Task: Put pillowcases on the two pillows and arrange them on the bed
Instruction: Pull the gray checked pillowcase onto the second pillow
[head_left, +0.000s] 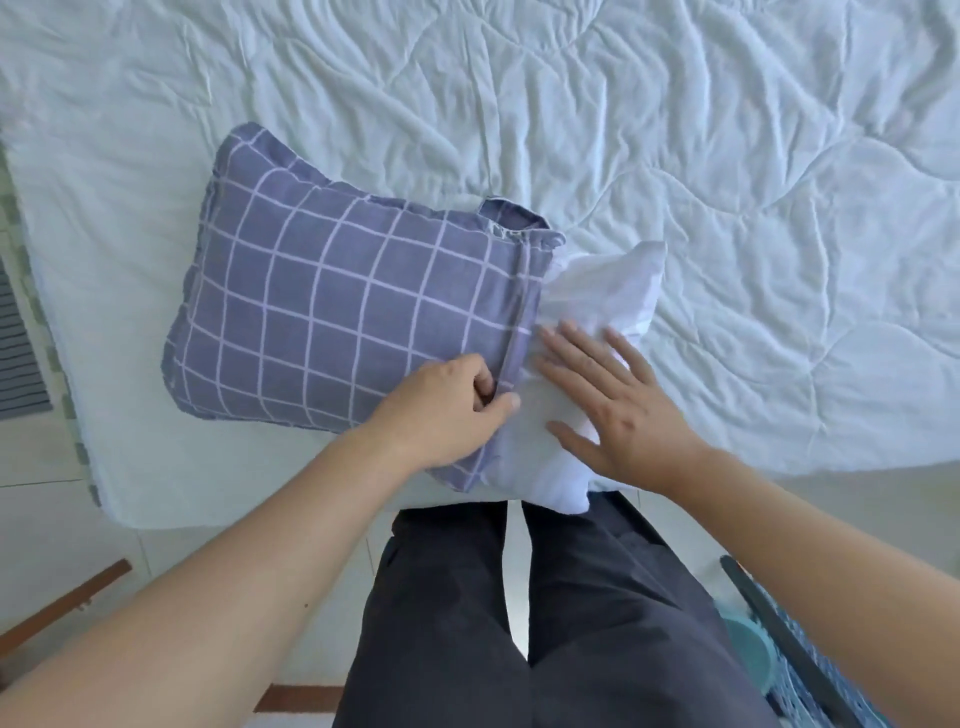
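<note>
Blue pillowcase (322, 312) with white grid, covering most of white pillow (597, 306), left hand (447, 410) pinching its open hem, right hand (613, 400) flat, fingers spread, pressing exposed pillow end beside it

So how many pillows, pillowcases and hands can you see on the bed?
Pillows: 1, the white pillow
Pillowcases: 1, the checked pillowcase
Hands: 2, the left hand and the right hand
Total: 4
</note>
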